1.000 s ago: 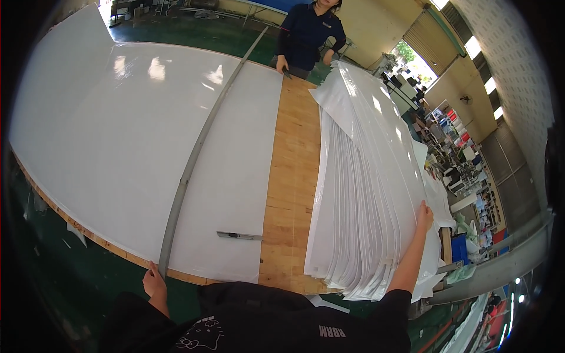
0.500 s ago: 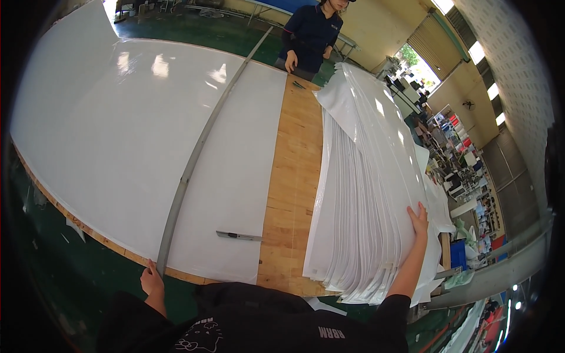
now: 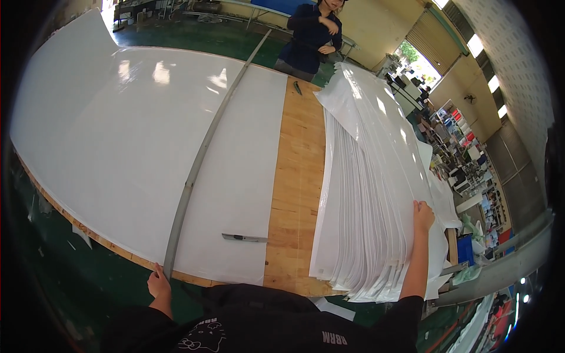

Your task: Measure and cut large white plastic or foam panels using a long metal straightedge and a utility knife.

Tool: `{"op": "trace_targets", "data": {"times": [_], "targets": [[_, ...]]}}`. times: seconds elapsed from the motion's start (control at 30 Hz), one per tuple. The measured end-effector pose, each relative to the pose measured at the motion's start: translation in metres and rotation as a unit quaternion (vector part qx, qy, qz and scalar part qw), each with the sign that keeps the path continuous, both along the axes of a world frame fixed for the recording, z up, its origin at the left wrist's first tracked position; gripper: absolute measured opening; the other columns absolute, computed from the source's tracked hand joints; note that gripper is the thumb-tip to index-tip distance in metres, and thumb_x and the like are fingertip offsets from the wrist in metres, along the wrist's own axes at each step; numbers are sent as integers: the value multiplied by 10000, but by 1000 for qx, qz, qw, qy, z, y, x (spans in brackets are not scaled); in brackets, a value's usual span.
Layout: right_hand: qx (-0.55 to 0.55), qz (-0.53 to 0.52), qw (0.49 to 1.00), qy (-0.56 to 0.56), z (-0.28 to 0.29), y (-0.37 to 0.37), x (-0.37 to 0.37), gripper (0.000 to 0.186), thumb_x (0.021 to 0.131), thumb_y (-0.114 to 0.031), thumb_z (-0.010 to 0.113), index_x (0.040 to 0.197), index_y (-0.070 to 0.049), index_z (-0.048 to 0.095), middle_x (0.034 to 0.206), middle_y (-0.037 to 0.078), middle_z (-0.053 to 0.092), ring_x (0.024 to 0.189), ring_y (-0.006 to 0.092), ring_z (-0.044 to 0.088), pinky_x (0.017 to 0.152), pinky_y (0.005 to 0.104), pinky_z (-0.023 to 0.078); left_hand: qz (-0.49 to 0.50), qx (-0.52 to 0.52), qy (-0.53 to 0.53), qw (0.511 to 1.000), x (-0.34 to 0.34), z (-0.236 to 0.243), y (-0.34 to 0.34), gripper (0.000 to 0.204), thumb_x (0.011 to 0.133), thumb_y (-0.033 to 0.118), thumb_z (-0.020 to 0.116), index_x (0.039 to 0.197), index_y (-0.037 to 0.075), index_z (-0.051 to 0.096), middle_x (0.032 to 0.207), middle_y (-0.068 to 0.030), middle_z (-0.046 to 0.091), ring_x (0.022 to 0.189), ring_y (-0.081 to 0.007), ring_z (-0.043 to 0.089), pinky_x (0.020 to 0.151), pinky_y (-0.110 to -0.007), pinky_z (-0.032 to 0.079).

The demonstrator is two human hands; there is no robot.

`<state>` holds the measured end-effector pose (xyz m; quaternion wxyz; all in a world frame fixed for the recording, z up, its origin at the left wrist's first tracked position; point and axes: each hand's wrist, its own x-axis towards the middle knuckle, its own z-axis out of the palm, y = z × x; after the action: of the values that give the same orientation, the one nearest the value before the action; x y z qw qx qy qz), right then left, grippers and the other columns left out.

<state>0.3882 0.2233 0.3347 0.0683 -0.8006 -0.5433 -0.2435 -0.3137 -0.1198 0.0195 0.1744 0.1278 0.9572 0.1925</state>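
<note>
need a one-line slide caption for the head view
Left grip at the near end of a long grey bar across white sheeting, right grip on stacked white sheets.

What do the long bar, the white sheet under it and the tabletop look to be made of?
Bar: probably metal, with a dull grey finish, going by its even grey and slim, straight-edged shape.
White sheet: likely plastic or coated fabric, smooth and glossy; lights reflect in bright patches.
Tabletop: wood or wood-faced board, tan with grain-like streaks.
</note>
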Motion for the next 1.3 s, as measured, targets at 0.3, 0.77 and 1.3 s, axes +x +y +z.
{"op": "trace_targets", "data": {"times": [0.3,0.77,1.3], "targets": [[100,136,985,-37,-7,-2,-3,186,859,-269,608,850,-86,639,794,72,649,737,268,635,644,385,498,8,12,7,1000,-1,0,0,740,901,658,311,774,21,666,746,-171,656,745,-373,638,678,-476,487],[180,212,946,165,-7,-5,12,148,746,-161,717,830,-43,687,793,76,670,709,216,636,671,334,496,-7,12,-3,1000,1,1,1,744,905,652,316,810,10,678,751,-179,660,750,-379,638,682,-471,484],[149,154,976,29,-9,-2,2,99,814,-136,615,766,-55,585,777,85,589,752,283,587,669,410,476,-18,-13,22,1000,3,4,1,738,901,639,347,755,0,687,729,-185,661,733,-379,645,674,-482,495]]}}
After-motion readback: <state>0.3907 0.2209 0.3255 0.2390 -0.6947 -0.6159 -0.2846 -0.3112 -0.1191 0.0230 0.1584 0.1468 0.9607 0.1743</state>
